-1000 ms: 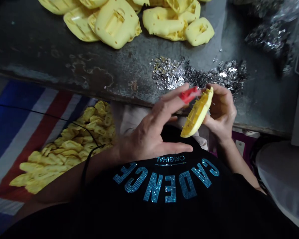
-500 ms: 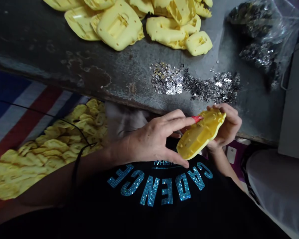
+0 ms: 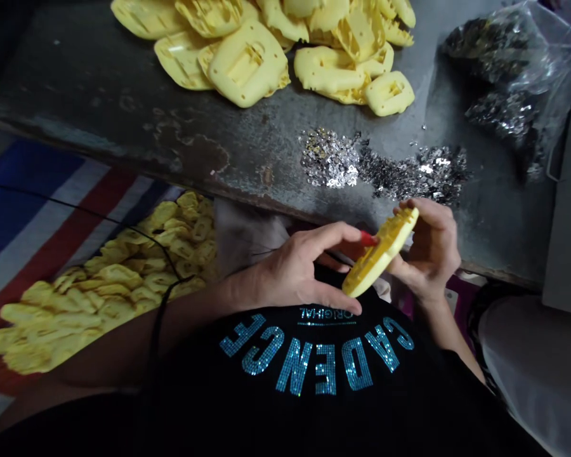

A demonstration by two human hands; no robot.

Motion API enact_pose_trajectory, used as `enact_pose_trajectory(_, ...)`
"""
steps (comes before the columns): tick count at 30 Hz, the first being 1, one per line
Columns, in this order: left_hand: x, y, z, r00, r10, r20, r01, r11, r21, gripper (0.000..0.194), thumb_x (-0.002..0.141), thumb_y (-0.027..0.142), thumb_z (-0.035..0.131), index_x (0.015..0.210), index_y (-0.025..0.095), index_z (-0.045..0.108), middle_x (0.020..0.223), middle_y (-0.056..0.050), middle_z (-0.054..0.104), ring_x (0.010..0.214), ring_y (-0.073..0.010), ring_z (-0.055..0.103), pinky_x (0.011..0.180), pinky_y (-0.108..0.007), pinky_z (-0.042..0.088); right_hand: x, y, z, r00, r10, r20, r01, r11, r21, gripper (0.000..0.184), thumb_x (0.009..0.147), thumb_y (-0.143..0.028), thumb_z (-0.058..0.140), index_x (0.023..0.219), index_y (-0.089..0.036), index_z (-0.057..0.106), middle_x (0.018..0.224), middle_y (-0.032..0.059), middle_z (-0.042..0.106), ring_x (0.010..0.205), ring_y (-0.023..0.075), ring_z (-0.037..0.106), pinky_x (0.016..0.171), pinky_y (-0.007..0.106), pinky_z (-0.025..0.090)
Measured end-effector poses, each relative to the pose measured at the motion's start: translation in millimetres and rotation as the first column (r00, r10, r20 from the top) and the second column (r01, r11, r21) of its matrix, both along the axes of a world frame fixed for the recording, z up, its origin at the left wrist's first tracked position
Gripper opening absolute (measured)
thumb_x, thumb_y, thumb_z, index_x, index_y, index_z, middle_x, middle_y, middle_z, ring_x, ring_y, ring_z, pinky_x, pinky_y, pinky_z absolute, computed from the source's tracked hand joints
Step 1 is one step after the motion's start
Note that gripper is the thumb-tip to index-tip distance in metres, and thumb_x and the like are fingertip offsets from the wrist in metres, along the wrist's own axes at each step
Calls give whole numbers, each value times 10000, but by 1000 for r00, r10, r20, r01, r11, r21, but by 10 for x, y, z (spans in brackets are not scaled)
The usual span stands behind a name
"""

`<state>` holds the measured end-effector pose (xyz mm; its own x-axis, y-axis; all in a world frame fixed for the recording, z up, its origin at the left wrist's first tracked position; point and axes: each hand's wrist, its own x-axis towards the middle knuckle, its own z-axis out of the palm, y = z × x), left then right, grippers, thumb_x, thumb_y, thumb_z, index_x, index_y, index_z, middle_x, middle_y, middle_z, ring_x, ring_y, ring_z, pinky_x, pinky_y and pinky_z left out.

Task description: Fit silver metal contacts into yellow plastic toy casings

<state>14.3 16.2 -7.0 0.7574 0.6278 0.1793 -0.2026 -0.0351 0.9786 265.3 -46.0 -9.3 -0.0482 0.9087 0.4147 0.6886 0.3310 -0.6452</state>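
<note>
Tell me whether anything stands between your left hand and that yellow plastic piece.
A small red piece does: it sits at the left hand's forefinger tip, against the edge of the yellow moulded plastic piece. The right hand is behind that piece, not in the way.

- A scratched dark metal tabletop (image 3: 99, 120), stained and rust-marked along its front edge, runs across the view.
- A blue, white and red striped tarp (image 3: 38, 216) lies on the floor below that edge, at the left.
- A pale crumpled cloth (image 3: 247, 238) hangs just below the table's edge.
- A pale grey box (image 3: 568, 209) stands at the right, beside the table.
- A purple patch (image 3: 457, 298) shows low down, near the table's edge.
- The light is dim, with deep shadow in the top left corner.
</note>
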Motion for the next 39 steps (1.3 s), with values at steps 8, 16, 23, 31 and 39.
enact_pose_trajectory(8, -371, -90, -193, 967, -11, 254, 141, 853, -503, 903, 887, 256, 906, 1649, 522, 503, 1557, -45, 696, 1151, -300, 838, 931, -382, 733, 3, 407, 85, 964, 203, -170, -236, 951, -200, 528, 996, -375, 811, 1504, -361, 667, 1276, 56, 760, 1085, 257, 736, 886, 432, 628)
enact_pose_trajectory(16, -473, 22, -324, 922, 244, 302, -64, 863, -501, 742, 987, 502, 804, 1661, 403, 510, 1756, -97, 510, 1020, -269, 866, 755, -323, 748, 9, 778, -201, 823, -9, 568, 7, 1000, 5, 234, 1103, -301, 626, 1270, -325, 788, 1223, 79, 753, 1086, 292, 594, 904, 479, 464)
enact_pose_trajectory(23, -463, 90, -342, 929, 298, 218, -149, 843, -517, 782, 931, 492, 842, 1641, 428, 521, 1703, -62, 579, 993, -269, 864, 710, -324, 749, 181, 456, -157, 928, -87, 362, 66, 995, 70, 64, 1059, -288, 721, 1084, -303, 778, 1060, 24, 755, 1004, 246, 635, 884, 434, 465)
enact_pose_trajectory(31, -375, 76, -315, 941, 282, 187, -158, 854, -495, 758, 964, 525, 807, 1651, 419, 506, 1628, -47, 655, 968, -256, 859, 698, -320, 743, 69, 610, -176, 880, 0, 475, 10, 1000, -19, 151, 1099, -351, 659, 1166, -297, 782, 1037, 38, 754, 998, 257, 630, 870, 436, 413)
enact_pose_trajectory(39, -311, 42, -311, 949, 275, 155, -158, 838, -522, 896, 908, 537, 850, 1688, 384, 436, 1612, -81, 664, 947, -270, 855, 685, -334, 739, 97, 557, -239, 860, -66, 506, 26, 996, 84, 178, 1111, -334, 644, 967, -277, 733, 847, -9, 727, 860, 216, 623, 839, 409, 400)
